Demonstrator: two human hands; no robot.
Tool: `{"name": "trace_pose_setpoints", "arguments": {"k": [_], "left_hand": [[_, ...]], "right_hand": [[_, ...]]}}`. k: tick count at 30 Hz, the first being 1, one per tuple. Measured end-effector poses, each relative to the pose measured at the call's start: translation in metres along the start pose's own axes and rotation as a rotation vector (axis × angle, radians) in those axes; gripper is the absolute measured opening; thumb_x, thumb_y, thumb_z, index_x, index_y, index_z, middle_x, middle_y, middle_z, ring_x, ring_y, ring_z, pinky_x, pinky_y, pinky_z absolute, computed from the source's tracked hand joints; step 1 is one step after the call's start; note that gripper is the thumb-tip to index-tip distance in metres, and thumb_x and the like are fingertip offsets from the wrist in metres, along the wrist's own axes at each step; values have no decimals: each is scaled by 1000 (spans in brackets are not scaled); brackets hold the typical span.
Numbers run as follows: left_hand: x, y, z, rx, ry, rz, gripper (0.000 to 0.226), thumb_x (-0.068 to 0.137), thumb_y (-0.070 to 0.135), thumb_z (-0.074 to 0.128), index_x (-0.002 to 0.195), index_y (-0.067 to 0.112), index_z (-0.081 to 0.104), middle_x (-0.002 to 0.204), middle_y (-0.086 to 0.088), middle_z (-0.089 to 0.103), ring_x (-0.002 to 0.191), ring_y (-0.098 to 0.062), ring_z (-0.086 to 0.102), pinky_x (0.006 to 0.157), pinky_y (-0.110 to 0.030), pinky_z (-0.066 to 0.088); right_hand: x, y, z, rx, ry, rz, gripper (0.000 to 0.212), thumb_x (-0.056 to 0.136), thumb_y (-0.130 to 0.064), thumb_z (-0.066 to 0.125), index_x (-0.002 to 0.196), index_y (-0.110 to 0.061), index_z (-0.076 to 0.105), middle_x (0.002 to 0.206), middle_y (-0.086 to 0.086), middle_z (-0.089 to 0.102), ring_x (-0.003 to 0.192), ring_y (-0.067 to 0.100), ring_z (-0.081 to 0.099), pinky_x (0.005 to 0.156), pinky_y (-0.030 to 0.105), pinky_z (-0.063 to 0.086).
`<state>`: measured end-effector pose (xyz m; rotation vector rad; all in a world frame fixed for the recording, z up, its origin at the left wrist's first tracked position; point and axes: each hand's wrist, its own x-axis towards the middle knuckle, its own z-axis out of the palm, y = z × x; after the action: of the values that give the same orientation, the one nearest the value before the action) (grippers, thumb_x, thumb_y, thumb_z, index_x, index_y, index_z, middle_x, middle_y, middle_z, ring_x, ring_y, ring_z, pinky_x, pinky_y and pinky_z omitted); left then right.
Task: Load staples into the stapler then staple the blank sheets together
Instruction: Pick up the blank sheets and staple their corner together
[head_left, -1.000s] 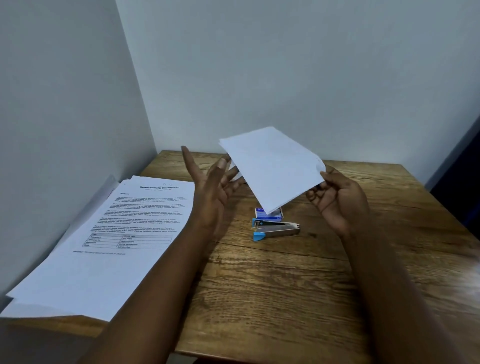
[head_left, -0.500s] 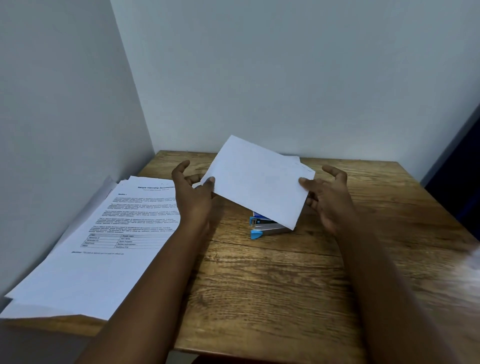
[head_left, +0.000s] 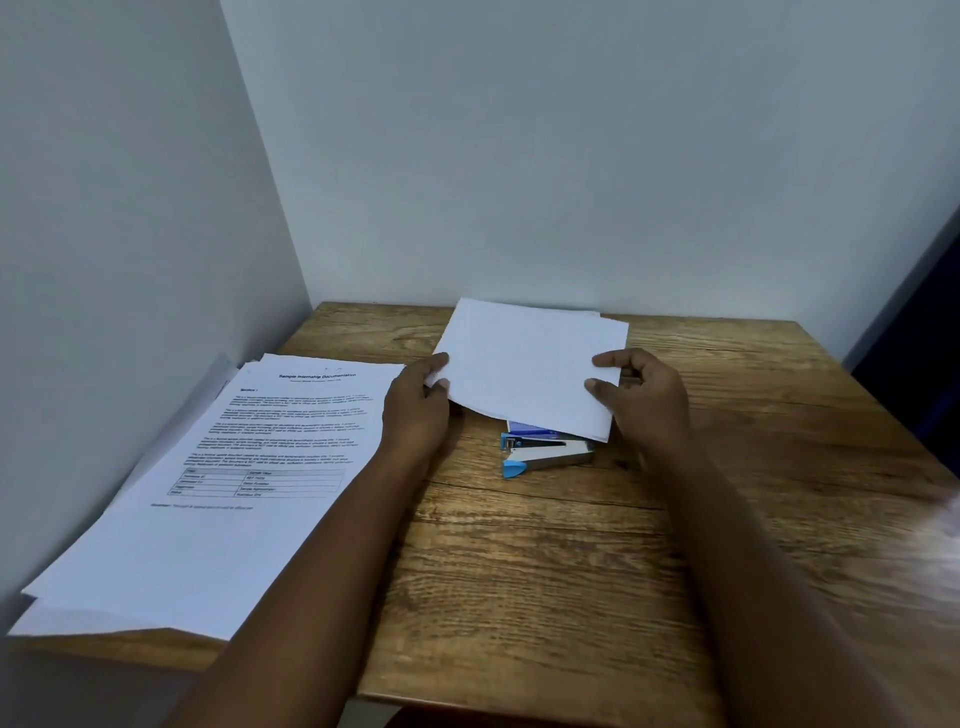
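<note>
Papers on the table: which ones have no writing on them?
The blank sheets held in both hands, above the stapler. The printed stack lying at the left has text and a table on top.

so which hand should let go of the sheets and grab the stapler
Right, probably. The right hand sits just beside the stapler; the left hand is farther off and can hold the blank sheets.

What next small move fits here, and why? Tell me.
Probably set the blank sheets down clear of the stapler. Both the left hand and right hand hold them, and they overlap the blue staple box; loading needs free hands.
</note>
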<state>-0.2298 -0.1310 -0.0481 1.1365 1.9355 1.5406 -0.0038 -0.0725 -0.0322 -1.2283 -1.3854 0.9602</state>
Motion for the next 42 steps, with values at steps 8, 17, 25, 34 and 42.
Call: {"name": "trace_pose_setpoints", "arguments": {"k": [8, 17, 25, 34, 42], "left_hand": [[-1, 3, 9, 362, -212, 216, 53, 101, 11, 47, 153, 15, 34, 160, -3, 33, 144, -20, 32, 115, -28, 24], [45, 18, 19, 558, -338, 182, 49, 99, 16, 50, 145, 5, 41, 149, -15, 42, 134, -29, 42, 99, -29, 35], [57, -3, 36, 833, -304, 286, 50, 104, 33, 37, 148, 10, 38, 155, -17, 36, 139, -34, 35, 111, -42, 31], [61, -8, 42, 914, -283, 252, 54, 102, 40, 30, 151, 17, 31, 160, -14, 20, 142, -34, 25, 112, -46, 26], [54, -4, 33, 526, -185, 230, 78, 93, 27, 57, 157, 15, 14, 161, -14, 13, 145, -36, 16, 114, -46, 26]], "right_hand": [[10, 4, 7, -127, 27, -76, 44, 92, -3, 60, 135, -15, 57, 131, -3, 58, 123, 17, 53, 100, 25, 42], [52, -1, 18, -388, 54, -104, 39, 89, 0, 63, 127, -7, 62, 136, 11, 58, 125, 26, 54, 98, 22, 38], [67, 20, 25, -826, -114, -150, 45, 98, -14, 50, 143, -11, 48, 150, 15, 41, 133, 39, 36, 107, 40, 34], [72, 25, 28, -852, -59, -90, 36, 101, -22, 46, 136, -20, 57, 143, 15, 35, 129, 35, 31, 101, 41, 38], [74, 18, 19, -562, -19, 0, 56, 99, -33, 52, 148, -17, 31, 150, 18, 23, 135, 39, 36, 108, 42, 35]]}}
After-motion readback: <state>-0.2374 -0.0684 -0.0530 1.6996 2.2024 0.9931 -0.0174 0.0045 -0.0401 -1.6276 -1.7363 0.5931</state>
